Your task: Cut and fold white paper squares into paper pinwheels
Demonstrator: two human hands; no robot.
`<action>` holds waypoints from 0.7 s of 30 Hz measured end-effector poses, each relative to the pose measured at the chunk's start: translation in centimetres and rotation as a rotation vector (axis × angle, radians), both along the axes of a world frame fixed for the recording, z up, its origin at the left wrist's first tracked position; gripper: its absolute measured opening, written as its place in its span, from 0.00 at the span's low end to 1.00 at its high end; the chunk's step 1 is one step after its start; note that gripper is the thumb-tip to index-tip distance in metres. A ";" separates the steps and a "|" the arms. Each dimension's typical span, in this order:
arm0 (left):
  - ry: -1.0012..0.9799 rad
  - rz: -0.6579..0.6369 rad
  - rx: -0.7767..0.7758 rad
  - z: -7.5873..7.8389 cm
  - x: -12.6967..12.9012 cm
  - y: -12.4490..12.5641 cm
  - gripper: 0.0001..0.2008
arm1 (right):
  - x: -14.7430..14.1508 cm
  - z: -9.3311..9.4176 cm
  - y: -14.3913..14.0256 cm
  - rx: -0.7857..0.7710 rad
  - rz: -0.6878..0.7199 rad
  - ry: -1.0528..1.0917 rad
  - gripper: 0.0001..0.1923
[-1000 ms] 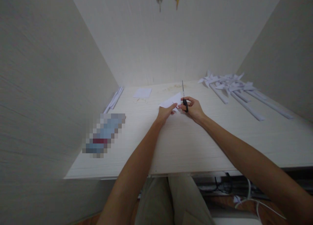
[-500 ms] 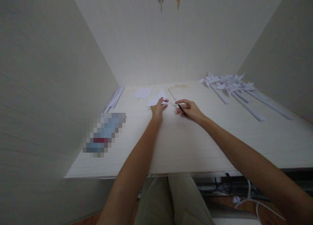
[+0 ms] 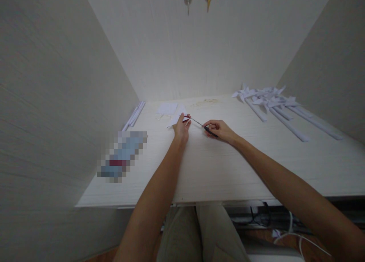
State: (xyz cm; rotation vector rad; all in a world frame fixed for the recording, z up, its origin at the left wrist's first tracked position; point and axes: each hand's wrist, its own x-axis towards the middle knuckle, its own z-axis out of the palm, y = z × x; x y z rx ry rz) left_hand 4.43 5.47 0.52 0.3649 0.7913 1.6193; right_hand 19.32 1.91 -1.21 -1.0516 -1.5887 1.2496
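Note:
My left hand (image 3: 181,131) is closed on a folded piece of white paper (image 3: 174,121) above the middle of the table. A dark red strip (image 3: 186,120) shows between its fingers; I cannot make out what it is. Closed around a slim black-handled metal tool (image 3: 210,131), my right hand (image 3: 219,130) is to the right. The thin metal end of that tool points left and reaches the paper and red strip at my left fingertips. Whether it touches them is too small to tell. Behind the left hand lies a flat white paper square (image 3: 167,108).
White paper pinwheels (image 3: 269,97) on rolled paper sticks lie at the right rear. More paper rolls (image 3: 137,113) lie along the left wall, behind a blurred bluish object (image 3: 123,153). Thin pale scraps (image 3: 211,101) lie at the back. Walls enclose three sides of the table (image 3: 222,171).
The tool in my right hand has swung down and left, so its metal end now meets my left fingertips. My left hand has shifted slightly left, tilting the paper.

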 end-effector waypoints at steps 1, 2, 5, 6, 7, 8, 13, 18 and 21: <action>0.003 0.001 -0.004 0.0 0.0 0.0 0.05 | 0.0 0.0 0.0 -0.001 -0.003 -0.001 0.13; 0.005 0.004 -0.008 0.0 0.0 0.0 0.05 | 0.0 0.0 0.0 -0.002 -0.003 -0.002 0.13; 0.004 0.009 -0.006 0.0 0.1 0.0 0.04 | 0.0 0.0 0.0 0.007 0.008 -0.002 0.13; 0.005 0.008 -0.003 0.0 0.1 0.0 0.04 | 0.0 0.0 -0.1 0.013 0.013 -0.001 0.13; 0.008 0.003 0.000 -0.1 0.1 0.0 0.04 | 0.0 0.0 -0.1 0.016 0.015 -0.002 0.13; 0.014 -0.004 0.002 -0.1 0.1 0.1 0.04 | 0.0 0.0 -0.1 0.017 0.012 -0.003 0.14; 0.046 -0.008 -0.005 -0.4 0.2 0.2 0.03 | 0.0 0.1 -0.1 0.003 -0.004 0.006 0.14; 0.043 0.003 0.001 -0.4 0.2 0.2 0.03 | 0.0 -0.1 0.0 -0.022 -0.022 0.004 0.15; 0.036 0.004 -0.001 -0.4 0.3 0.2 0.02 | 0.0 -0.2 0.1 -0.025 -0.028 0.007 0.15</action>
